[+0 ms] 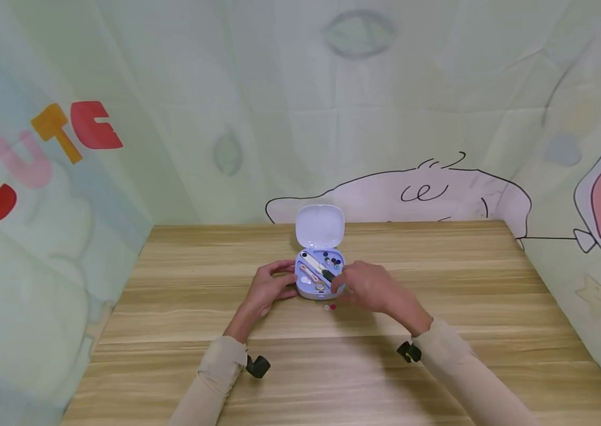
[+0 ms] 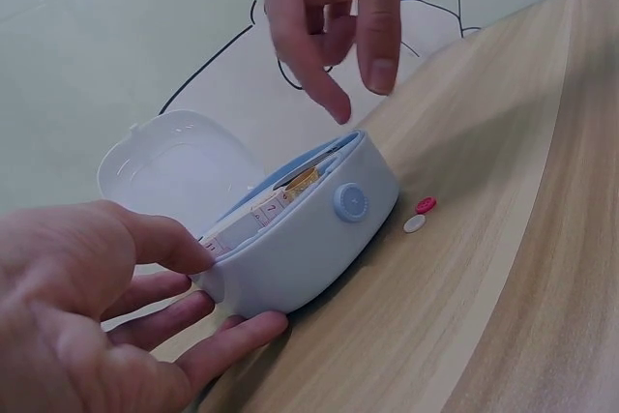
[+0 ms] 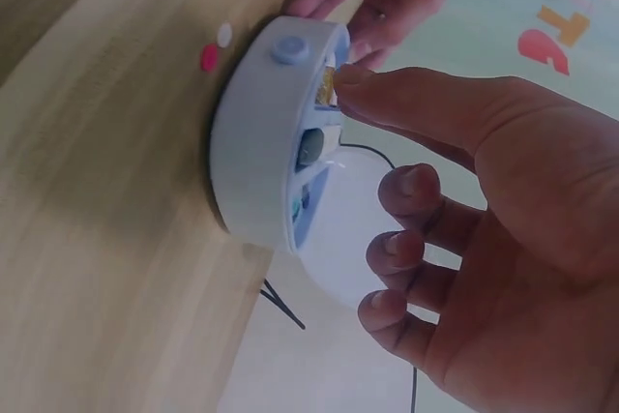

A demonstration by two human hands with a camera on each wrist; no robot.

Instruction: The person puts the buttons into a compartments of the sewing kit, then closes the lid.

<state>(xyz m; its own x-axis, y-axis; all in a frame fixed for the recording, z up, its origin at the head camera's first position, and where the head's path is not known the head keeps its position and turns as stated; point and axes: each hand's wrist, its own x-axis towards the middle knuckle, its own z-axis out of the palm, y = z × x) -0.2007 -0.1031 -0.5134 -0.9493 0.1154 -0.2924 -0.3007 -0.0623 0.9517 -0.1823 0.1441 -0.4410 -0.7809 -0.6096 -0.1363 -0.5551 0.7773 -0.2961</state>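
A small light-blue sewing box [image 1: 312,294] stands on the table, its white lid [image 1: 320,226] raised at the back. Inside lie a white-and-black tool [image 1: 312,260], a slim pink tool [image 1: 309,273], several buttons [image 1: 336,261], a numbered tape measure [image 2: 269,208] and a gold-coloured piece [image 2: 303,182]. My left hand [image 1: 270,287] touches the box's left side with outstretched fingers. Over the box's front right hovers my right hand [image 1: 366,286]; its thumb and forefinger are apart in the left wrist view, with nothing between them. A red button [image 1: 333,306] and a white button [image 1: 327,307] lie before the box.
The wood-grain table [image 1: 172,307] ends at a printed cloth backdrop [image 1: 257,106] behind the box. Cloth also hangs along the left and right sides. A dark wrist camera [image 1: 258,366] sits by the left cuff, another [image 1: 409,352] by the right.
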